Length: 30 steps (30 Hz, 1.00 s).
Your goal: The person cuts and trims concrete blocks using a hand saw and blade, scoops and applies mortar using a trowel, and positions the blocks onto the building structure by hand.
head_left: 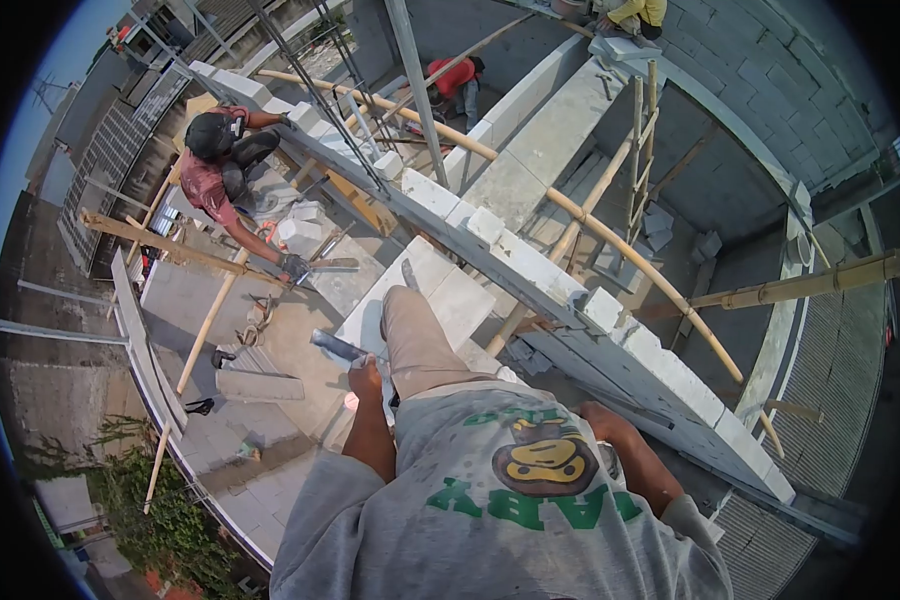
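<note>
My left hand (366,378) is closed round a tool with a flat grey metal blade (338,346), held beside my left thigh. Its exact kind is hard to make out. Just beyond the blade lie pale blocks (432,290), with my trouser leg (420,340) over them. A small grey tool (409,273) rests on one of these blocks. Close to my waist is my right hand (602,420), near the block wall (610,315); its fingers are mostly hidden by my grey shirt (510,500).
A co-worker in a red shirt (210,185) crouches at left, one gloved hand near a flat blade (332,264). Two more people work farther back. Bamboo poles (620,245) cross the wall. A ledge edge (150,350) drops away at left.
</note>
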### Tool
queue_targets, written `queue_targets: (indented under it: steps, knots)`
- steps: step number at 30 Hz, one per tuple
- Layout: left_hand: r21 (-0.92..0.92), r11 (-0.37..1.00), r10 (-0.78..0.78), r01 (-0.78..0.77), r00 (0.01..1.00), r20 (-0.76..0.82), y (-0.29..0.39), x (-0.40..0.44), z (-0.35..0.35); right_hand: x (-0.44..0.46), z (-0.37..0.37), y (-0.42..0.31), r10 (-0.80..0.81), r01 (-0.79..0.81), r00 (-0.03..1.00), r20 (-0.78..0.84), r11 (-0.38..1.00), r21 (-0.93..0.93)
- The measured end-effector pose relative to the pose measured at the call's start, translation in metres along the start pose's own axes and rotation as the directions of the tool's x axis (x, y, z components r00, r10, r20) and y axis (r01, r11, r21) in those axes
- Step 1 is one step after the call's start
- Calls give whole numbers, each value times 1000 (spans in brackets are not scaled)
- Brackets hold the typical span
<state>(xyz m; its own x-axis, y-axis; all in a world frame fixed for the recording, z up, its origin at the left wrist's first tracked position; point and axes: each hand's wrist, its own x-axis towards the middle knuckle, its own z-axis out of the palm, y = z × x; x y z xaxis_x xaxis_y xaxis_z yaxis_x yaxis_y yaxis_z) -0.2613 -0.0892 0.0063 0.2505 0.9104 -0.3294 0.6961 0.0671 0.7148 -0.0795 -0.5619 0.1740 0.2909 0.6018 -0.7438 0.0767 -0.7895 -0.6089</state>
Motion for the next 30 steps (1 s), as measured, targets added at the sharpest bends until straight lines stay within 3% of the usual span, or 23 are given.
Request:
queue_targets:
  steps: [3,5,6,8,9,12,18,21,24,27,30]
  knots:
    - [120,992,47,-43,998,-32,-6,2,-4,-12,-11,-13,-47,50,998,34,994,-92]
    - [120,986,118,-119,993,15,-11,0,-10,-24,-22,-34,44,-44,999,-9,998,-53]
    - [148,979,137,-138,990,15,-2,-7,-14,-31,-25,-47,92,-92,995,-27,995,-25]
    - [209,961,180,-181,983,25,23,-23,-26,-53,-33,-82,72,-46,991,-111,975,217]
    - [198,961,200,-191,979,-27,22,-20,-21,-59,-32,-90,70,-14,985,-157,944,331]
    - [202,959,204,-199,979,-2,29,-24,-19,-57,-22,-83,83,-39,975,-206,977,208]
    - [170,984,42,-55,996,79,71,-28,-26,-41,3,-49,129,7,934,-334,926,377]
    - [-64,991,125,-117,982,141,60,-8,-19,-34,12,-35,164,-13,913,-374,927,374]
    - [82,994,64,-72,994,93,76,-9,-13,-32,13,-29,202,-40,917,-345,905,425]
    - [-16,993,115,-114,987,116,59,4,-2,-27,16,-19,264,-75,882,-391,897,435]
    - [65,996,57,-67,988,143,70,-6,-7,-12,35,21,190,-158,819,-542,982,105]
